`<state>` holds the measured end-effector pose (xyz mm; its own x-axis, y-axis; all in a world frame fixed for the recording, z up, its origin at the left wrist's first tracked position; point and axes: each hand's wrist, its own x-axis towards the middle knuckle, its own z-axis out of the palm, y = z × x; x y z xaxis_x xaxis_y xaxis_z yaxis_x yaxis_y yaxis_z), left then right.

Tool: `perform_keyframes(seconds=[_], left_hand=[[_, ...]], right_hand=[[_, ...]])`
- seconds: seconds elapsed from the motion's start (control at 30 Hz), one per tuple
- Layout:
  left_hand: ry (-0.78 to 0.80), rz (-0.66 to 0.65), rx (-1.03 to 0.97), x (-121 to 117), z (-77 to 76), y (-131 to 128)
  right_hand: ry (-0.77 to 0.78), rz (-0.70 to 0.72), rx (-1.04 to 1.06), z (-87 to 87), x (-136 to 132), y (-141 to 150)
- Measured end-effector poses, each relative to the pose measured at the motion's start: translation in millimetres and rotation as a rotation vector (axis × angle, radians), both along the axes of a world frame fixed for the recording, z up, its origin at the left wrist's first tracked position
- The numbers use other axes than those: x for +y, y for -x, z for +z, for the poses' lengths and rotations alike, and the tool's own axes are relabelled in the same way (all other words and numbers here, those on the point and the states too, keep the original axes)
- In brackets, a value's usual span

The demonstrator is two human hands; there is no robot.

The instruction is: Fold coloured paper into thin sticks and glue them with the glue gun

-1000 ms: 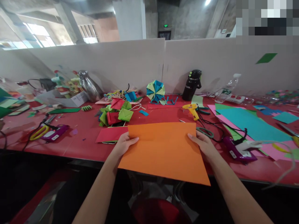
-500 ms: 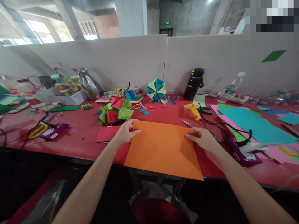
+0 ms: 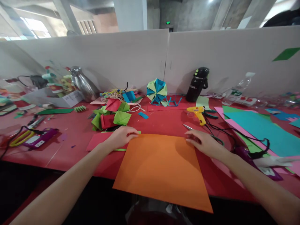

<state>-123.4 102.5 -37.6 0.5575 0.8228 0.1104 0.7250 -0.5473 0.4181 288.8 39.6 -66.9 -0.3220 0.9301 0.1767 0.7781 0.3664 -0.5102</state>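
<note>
A sheet of orange paper [image 3: 161,168] stretches between my two hands, its lower part reaching past the table's front edge. At the upper left corner of the sheet, my left hand [image 3: 120,136] pinches it between thumb and fingers. My right hand [image 3: 203,142] has its thumb and fingertips closed on the upper right corner. Scissors [image 3: 187,127] lie just beyond the right hand, largely hidden by it. Red and green folded paper pieces [image 3: 122,118] are heaped beyond my left hand, and flat red paper [image 3: 97,141] lies partly under that wrist.
A yellow glue gun [image 3: 198,114] with black cable lies right of centre, near a purple power strip [image 3: 246,156]. Blue paper sheets [image 3: 257,128] are stacked at right. A blue-green paper ball [image 3: 157,91], a black bottle [image 3: 197,84] and a steel jug [image 3: 83,82] stand along the partition.
The orange sheet has come closer to me, its lower edge now hanging further past the table edge. Both hands still hold its upper corners. The view has shifted slightly.
</note>
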Motion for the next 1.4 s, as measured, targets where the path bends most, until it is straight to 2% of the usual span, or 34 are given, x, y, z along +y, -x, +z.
perform_keyframes(seconds=[0.17,0.33,0.4,0.53,0.63,0.8,0.97,1.07,1.2,1.4], left_hand=[[0.037,0.0,-0.103,5.9,-5.5,-5.8],[0.055,0.05,-0.157,10.8,-15.6,-0.5],[0.008,-0.006,-0.117,12.5,-16.5,2.7],[-0.164,-0.209,0.076,14.0,-13.4,5.5],[-0.259,-0.258,0.205,12.6,-10.3,4.8],[-0.324,-0.305,0.294,9.9,-8.3,2.9],[-0.323,-0.278,0.302,6.7,-10.1,2.5],[-0.347,-0.21,0.311,-2.3,-10.0,-3.1],[-0.421,-0.103,0.32,-17.4,-9.7,-23.5],[-0.396,-0.124,0.359,-18.8,-15.5,-56.8]], right_hand=[[0.018,0.046,-0.011,-3.2,5.7,-0.5],[-0.106,0.135,0.004,-9.1,7.1,-1.0],[-0.171,0.156,-0.01,-10.5,8.2,-2.0],[-0.295,0.181,-0.159,-11.1,7.8,-4.1],[-0.35,0.193,-0.273,-10.8,4.0,-5.2],[-0.401,0.188,-0.407,-10.8,-3.2,-4.8],[-0.382,0.145,-0.435,-13.3,-10.1,-2.7],[-0.374,0.11,-0.431,-16.6,-13.9,-0.3],[-0.378,0.065,-0.409,-18.6,-14.8,4.9],[-0.351,-0.012,-0.382,-15.6,-9.2,16.2]])
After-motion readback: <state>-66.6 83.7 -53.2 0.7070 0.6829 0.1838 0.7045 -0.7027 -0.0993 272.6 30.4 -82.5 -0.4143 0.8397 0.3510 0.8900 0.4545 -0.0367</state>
